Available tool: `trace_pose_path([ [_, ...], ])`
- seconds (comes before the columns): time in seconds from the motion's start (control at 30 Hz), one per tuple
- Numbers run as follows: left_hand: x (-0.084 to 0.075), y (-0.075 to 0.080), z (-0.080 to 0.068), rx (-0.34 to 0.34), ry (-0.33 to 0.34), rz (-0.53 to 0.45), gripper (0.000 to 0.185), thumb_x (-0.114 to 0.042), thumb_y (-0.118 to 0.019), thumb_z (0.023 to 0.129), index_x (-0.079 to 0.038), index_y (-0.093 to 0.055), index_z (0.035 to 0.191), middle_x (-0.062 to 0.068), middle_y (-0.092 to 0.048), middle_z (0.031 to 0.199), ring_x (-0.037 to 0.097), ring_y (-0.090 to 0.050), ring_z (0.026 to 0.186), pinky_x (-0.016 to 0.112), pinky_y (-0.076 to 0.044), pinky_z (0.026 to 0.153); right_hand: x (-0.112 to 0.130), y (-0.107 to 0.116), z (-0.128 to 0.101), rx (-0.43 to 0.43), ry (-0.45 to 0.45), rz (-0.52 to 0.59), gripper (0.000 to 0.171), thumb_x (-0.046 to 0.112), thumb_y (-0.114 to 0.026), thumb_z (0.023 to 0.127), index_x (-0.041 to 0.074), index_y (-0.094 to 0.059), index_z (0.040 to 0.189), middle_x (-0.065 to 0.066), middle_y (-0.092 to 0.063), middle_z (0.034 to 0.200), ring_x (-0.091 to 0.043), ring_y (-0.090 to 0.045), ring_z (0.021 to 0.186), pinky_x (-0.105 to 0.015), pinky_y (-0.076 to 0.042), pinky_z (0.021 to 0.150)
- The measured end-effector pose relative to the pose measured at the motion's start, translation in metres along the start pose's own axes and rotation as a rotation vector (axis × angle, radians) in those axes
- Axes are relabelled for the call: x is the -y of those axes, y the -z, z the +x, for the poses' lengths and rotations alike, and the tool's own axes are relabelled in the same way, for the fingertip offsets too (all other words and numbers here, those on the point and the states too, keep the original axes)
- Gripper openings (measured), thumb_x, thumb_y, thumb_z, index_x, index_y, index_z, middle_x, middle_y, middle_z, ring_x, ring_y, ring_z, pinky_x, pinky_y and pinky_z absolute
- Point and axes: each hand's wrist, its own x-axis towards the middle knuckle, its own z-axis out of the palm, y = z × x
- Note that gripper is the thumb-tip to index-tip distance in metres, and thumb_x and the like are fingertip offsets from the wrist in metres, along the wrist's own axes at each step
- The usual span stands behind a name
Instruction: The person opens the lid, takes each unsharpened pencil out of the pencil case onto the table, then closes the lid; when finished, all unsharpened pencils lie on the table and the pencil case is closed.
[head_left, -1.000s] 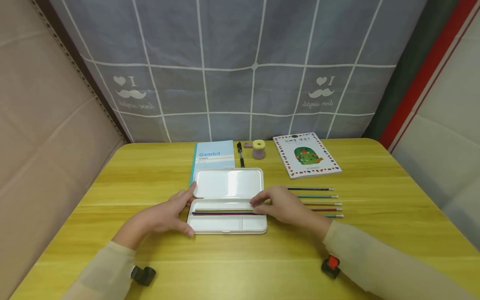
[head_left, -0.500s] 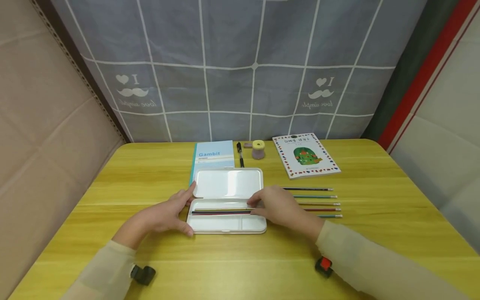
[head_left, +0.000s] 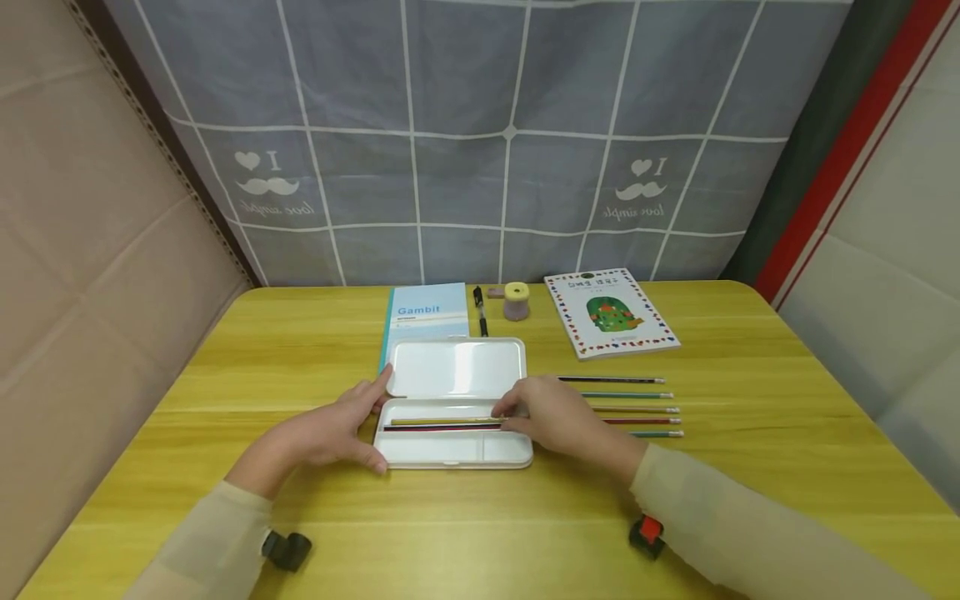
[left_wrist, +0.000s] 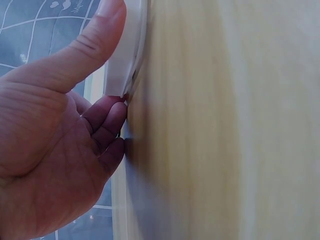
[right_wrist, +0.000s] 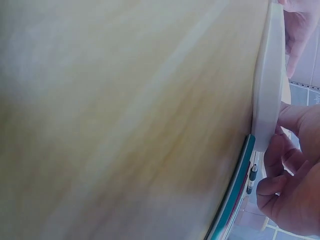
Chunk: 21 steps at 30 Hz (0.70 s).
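A white pencil case (head_left: 431, 452) lies open on the table, its lid tipped back. Inside, a yellow pencil (head_left: 442, 422) lies alongside a dark pencil (head_left: 438, 428) and a red one. My left hand (head_left: 337, 429) grips the case's left end, thumb at the front corner and forefinger up by the lid; in the left wrist view its other fingers curl against the side. At the case's right end my right hand (head_left: 558, 412) pinches the yellow pencil between thumb and fingers. The pinched end is hidden by the hand, and by the case wall (right_wrist: 267, 100) in the right wrist view.
Several pencils lie in a row right of the case, among them a black one (head_left: 615, 380) and a green one (head_left: 630, 395). Behind are a Gambit notebook (head_left: 427, 300), a pen (head_left: 481, 310), a yellow-topped round container (head_left: 516, 302), an eraser-like block (head_left: 495, 292) and a picture book (head_left: 611, 312).
My right hand has shifted slightly left over the case, and the yellow pencil now shows more apart from the dark one. My left hand stays in place.
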Motion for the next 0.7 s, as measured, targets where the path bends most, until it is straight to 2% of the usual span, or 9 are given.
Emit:
trace_pose_path([
  [0.1, -0.0004, 0.0000, -0.0001, 0.000, -0.006, 0.000, 0.141, -0.042, -0.090, 0.077, -0.001, 0.014, 0.164, 0.010, -0.047, 0.142, 0.030, -0.044, 0.135, 0.060, -0.026, 0.118, -0.0018, -0.0003, -0.0010, -0.004, -0.021, 0.047, 0.009, 0.015, -0.082, 0.092, 0.020, -0.084, 0.098, 0.014, -0.076, 0.093, -0.007, -0.068, 0.091, -0.034, -0.055, 0.085],
  [0.33, -0.0020, 0.0005, -0.0002, 0.001, -0.002, -0.009, 0.141, -0.041, -0.090, 0.078, -0.001, 0.014, 0.164, 0.013, -0.045, 0.144, 0.032, -0.043, 0.136, 0.061, -0.025, 0.119, -0.0047, -0.0007, -0.0024, -0.028, -0.038, 0.125, 0.005, 0.017, -0.084, 0.090, 0.020, -0.083, 0.093, 0.015, -0.074, 0.087, -0.002, -0.062, 0.075, -0.028, -0.052, 0.073],
  [0.53, -0.0029, 0.0000, 0.0001, 0.006, 0.001, -0.016, 0.141, -0.041, -0.089, 0.078, -0.002, 0.015, 0.164, 0.013, -0.045, 0.145, 0.033, -0.042, 0.138, 0.062, -0.023, 0.120, -0.0062, 0.0026, -0.0027, -0.055, -0.071, 0.220, 0.005, 0.019, -0.086, 0.088, 0.020, -0.083, 0.092, 0.014, -0.073, 0.084, -0.007, -0.056, 0.062, -0.026, -0.048, 0.059],
  [0.7, -0.0021, -0.0006, 0.0000, 0.001, 0.000, -0.020, 0.141, -0.040, -0.090, 0.078, -0.002, 0.015, 0.164, 0.011, -0.047, 0.145, 0.033, -0.041, 0.139, 0.063, -0.022, 0.120, -0.0101, 0.0075, -0.0059, -0.086, -0.033, 0.317, 0.005, 0.017, -0.086, 0.088, 0.017, -0.083, 0.092, 0.010, -0.075, 0.086, -0.012, -0.056, 0.061, -0.025, -0.046, 0.055],
])
